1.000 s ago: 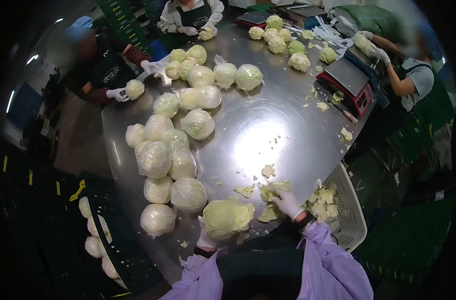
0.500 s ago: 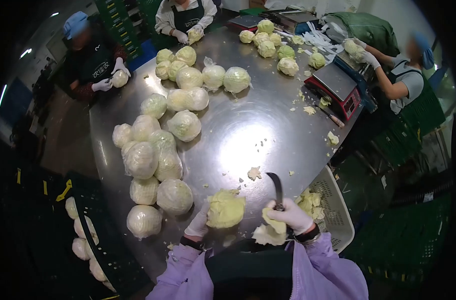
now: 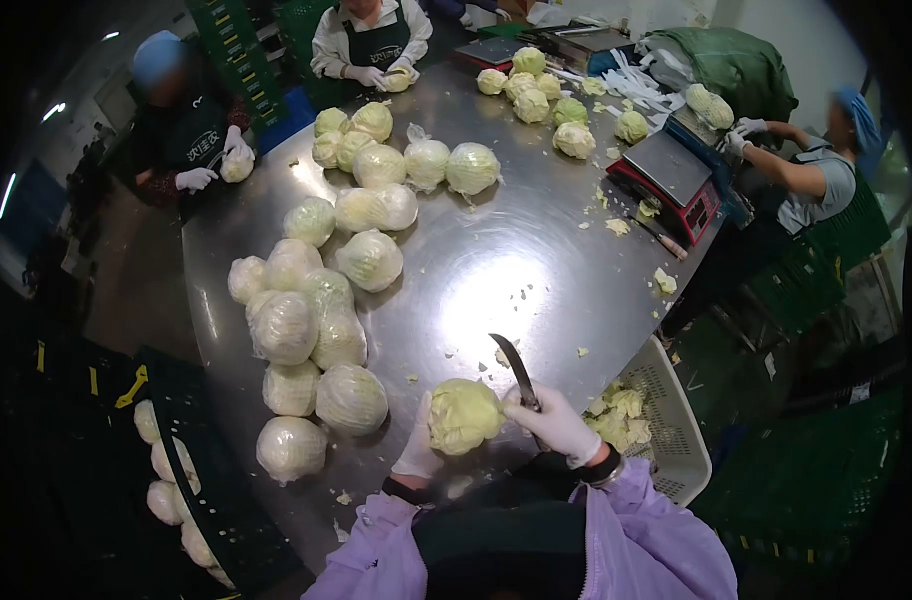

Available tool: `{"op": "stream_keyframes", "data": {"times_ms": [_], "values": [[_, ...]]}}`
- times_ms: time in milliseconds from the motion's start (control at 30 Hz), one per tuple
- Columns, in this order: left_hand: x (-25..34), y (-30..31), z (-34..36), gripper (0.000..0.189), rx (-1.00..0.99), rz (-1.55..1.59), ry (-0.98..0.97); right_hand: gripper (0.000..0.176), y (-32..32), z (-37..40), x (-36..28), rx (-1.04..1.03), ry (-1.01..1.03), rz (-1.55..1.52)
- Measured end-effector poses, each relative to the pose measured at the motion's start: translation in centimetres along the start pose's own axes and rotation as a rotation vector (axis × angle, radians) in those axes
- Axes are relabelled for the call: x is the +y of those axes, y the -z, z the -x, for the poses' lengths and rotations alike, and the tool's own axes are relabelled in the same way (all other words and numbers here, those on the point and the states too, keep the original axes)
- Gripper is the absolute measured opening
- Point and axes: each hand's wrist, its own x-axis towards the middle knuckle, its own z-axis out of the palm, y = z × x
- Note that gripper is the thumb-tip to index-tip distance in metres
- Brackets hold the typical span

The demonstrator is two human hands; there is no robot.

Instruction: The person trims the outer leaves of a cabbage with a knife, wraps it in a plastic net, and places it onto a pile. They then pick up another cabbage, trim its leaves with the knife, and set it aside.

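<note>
My gloved left hand [image 3: 420, 440] is closed around the left side of a pale green cabbage [image 3: 464, 415], holding it above the near edge of the steel table. My gloved right hand [image 3: 559, 424] grips a knife [image 3: 517, 370] with a dark curved blade, which points up and to the left. The fingers of that hand are beside the cabbage's right side, close to a leaf edge. Just right of my right hand, loose cabbage leaves [image 3: 621, 420] lie in a white perforated basket [image 3: 683, 440].
Plastic-wrapped cabbages [image 3: 352, 398] stand along the table's left side. Unwrapped cabbages [image 3: 574, 140] sit at the far side near a red scale [image 3: 666, 175] and another knife [image 3: 662, 240]. Several co-workers stand around the table. A dark crate [image 3: 191, 440] of cabbages is at lower left.
The loose leaves that were in my right hand are gone from it, and more leaves show in the basket. My right hand with the knife has come left to the cabbage.
</note>
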Motion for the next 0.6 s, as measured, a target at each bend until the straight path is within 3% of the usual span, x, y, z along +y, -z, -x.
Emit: {"op": "stream_keyframes", "data": {"times_ms": [33, 67, 100, 167, 200, 267, 300, 367, 433, 467, 533, 600], "values": [[0.0, 0.4, 0.0, 0.067, -0.006, 0.068, 0.006, 0.016, 0.6, 1.2, -1.0, -0.119, -0.036, 0.022], [-0.4, 1.1, 0.1, 0.067, -0.001, 0.072, 0.001, 0.014, 1.4, 2.3, -1.6, -0.223, 0.080, 0.006], [-0.8, 1.8, -0.1, 0.067, -0.016, 0.141, -0.044, 0.014, 2.7, 2.8, -1.3, -0.229, 0.080, 0.010], [-1.0, 1.9, -0.5, 0.067, -0.040, 0.218, -0.100, 0.017, 5.0, 3.6, -0.5, -0.188, -0.031, 0.164], [-1.2, 1.3, -0.4, 0.065, -0.034, 0.191, -0.164, 0.026, 5.6, 2.8, 2.0, 0.059, 0.031, 0.434], [-1.3, -0.8, -0.1, 0.063, -0.032, 0.160, -0.222, 0.030, 3.9, 2.3, 1.8, 0.164, 0.088, 0.453], [-1.3, -2.7, 0.1, 0.058, 0.065, 0.075, -0.283, 0.035, 2.6, 1.9, 1.6, 0.275, 0.143, 0.460], [-2.1, -3.7, 0.0, 0.054, 0.159, -0.018, -0.328, 0.041, -0.1, 0.9, 1.4, 0.269, 0.187, 0.526], [-3.3, -2.8, 0.2, 0.052, 0.388, -0.504, -0.648, 0.040, -2.1, -0.2, 1.4, 0.244, 0.166, 0.407], [-3.4, -2.3, 0.2, 0.052, 0.383, -0.513, -0.641, 0.040, -2.5, -0.7, 2.1, 0.253, 0.164, 0.398], [-3.3, -1.7, 0.3, 0.054, 0.431, -0.840, -0.930, 0.035, -3.1, -1.6, 3.3, 0.233, 0.091, 0.131], [-2.9, -1.3, 0.6, 0.056, 0.432, -0.873, -0.935, 0.029, -3.0, -1.4, 3.3, 0.187, 0.052, 0.030]]}}
